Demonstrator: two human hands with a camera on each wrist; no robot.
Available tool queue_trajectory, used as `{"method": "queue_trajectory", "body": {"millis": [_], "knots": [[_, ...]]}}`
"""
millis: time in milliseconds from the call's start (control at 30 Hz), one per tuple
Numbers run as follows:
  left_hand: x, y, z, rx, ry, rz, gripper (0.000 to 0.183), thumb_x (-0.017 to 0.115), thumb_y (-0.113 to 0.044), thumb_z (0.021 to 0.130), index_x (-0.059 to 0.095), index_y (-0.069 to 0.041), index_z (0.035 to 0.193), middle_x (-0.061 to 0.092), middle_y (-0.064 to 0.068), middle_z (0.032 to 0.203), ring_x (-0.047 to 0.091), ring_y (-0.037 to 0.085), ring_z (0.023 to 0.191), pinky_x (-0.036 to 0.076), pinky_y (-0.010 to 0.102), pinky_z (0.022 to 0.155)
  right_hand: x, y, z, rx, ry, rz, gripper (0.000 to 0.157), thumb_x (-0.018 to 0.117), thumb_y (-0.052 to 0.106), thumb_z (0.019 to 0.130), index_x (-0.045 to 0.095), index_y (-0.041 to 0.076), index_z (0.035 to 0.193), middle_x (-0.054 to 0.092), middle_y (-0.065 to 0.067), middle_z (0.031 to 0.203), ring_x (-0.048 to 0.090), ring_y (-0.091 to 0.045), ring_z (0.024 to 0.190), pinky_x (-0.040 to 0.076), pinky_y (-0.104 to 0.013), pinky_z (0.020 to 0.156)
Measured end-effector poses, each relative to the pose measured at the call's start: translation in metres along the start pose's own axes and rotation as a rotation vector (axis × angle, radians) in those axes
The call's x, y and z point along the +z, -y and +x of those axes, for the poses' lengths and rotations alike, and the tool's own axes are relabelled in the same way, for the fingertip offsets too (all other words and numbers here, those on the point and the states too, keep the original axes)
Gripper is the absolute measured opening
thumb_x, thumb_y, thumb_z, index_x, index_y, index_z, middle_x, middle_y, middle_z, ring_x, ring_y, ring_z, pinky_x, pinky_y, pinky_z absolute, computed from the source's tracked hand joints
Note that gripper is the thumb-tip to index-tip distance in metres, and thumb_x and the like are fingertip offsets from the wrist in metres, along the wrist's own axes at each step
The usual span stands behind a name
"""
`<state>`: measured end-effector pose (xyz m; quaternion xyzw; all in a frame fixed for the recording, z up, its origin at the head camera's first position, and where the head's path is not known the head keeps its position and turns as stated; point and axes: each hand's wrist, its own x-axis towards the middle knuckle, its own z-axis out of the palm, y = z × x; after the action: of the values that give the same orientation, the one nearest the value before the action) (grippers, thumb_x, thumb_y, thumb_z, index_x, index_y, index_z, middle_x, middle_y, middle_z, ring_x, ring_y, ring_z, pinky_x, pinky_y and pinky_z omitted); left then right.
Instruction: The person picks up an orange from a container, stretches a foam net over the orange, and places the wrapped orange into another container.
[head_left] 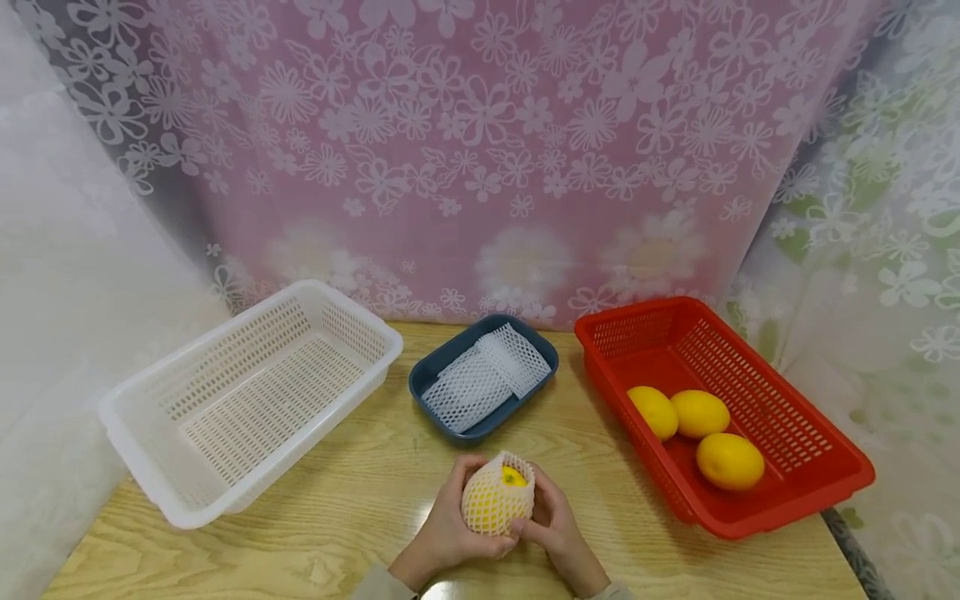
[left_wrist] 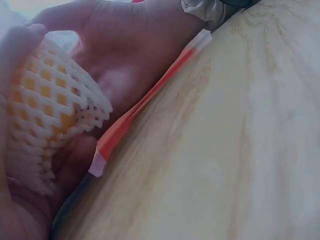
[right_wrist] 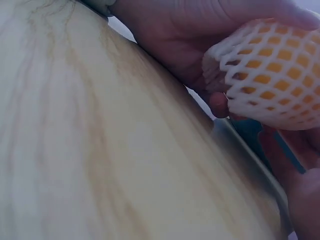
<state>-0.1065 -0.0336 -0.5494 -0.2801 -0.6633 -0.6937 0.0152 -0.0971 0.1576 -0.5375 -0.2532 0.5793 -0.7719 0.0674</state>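
Observation:
Near the table's front edge, a lemon (head_left: 513, 477) sits inside a white foam net sleeve (head_left: 491, 510). Its yellow end shows through the sleeve's open top, and yellow shows between the mesh strands. My left hand (head_left: 450, 523) grips the sleeved lemon from the left, thumb across the near side. On the right, my right hand (head_left: 553, 527) holds it with curled fingers, its thumb on the mesh near the bottom. Both wrist views show the foam net (left_wrist: 42, 95) close up between the two hands; the mesh (right_wrist: 280, 75) wraps the fruit's side.
Behind the hands, a dark blue tray (head_left: 418, 392) holds several flattened white foam net sleeves (head_left: 480, 379). A white slotted basket (head_left: 273, 408) stands at the left. At the right, a red slotted basket (head_left: 795, 417) contains three bare lemons (head_left: 730, 461). A pink floral curtain (head_left: 487, 167) hangs behind the wooden table (head_left: 337, 517).

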Motion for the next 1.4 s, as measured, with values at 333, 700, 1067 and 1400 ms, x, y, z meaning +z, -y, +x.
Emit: {"method": "queue_trajectory", "body": {"millis": [333, 700, 1067, 1400], "knots": [[0.0003, -0.0053, 0.0007, -0.058, -0.093, 0.036, 0.078, 0.089, -0.015, 0.070, 0.043, -0.013, 0.133, 0.067, 0.008, 0.113, 0.064, 0.019, 0.100, 0.053, 0.031, 0.085, 0.0014, -0.0008, 0.0031, -0.074, -0.075, 0.064, 0.062, 0.064, 0.002, 0.089, 0.036, -0.007, 0.143, 0.056, -0.012, 0.132, 0.058, -0.018, 0.116, 0.050, -0.031, 0.095], [-0.0004, 0.0000, 0.0028, 0.094, -0.166, 0.128, 0.064, 0.089, -0.003, 0.069, 0.056, -0.001, 0.123, 0.068, 0.014, 0.112, 0.064, 0.014, 0.098, 0.054, 0.029, 0.080, 0.0012, 0.0020, 0.0033, -0.108, -0.159, -0.010, 0.071, 0.059, -0.009, 0.088, 0.021, -0.006, 0.147, 0.042, -0.020, 0.140, 0.050, -0.021, 0.124, 0.046, -0.031, 0.100], [-0.0016, -0.0033, 0.0041, -0.037, -0.143, 0.067, 0.058, 0.084, -0.011, 0.079, 0.058, -0.010, 0.131, 0.071, 0.011, 0.110, 0.067, 0.016, 0.094, 0.056, 0.031, 0.078, -0.0010, 0.0031, 0.0040, -0.060, -0.263, -0.085, 0.050, 0.059, -0.008, 0.090, 0.040, -0.006, 0.137, 0.044, -0.011, 0.141, 0.051, -0.016, 0.123, 0.048, -0.028, 0.097], [-0.0004, -0.0046, 0.0014, -0.212, -0.080, 0.122, 0.102, 0.092, -0.020, 0.070, 0.032, -0.011, 0.152, 0.049, -0.003, 0.143, 0.050, 0.019, 0.126, 0.042, 0.031, 0.103, 0.0025, -0.0001, 0.0044, -0.069, -0.309, -0.040, 0.047, 0.053, -0.008, 0.093, 0.036, -0.008, 0.137, 0.051, -0.010, 0.132, 0.055, -0.016, 0.118, 0.050, -0.028, 0.094]]}}
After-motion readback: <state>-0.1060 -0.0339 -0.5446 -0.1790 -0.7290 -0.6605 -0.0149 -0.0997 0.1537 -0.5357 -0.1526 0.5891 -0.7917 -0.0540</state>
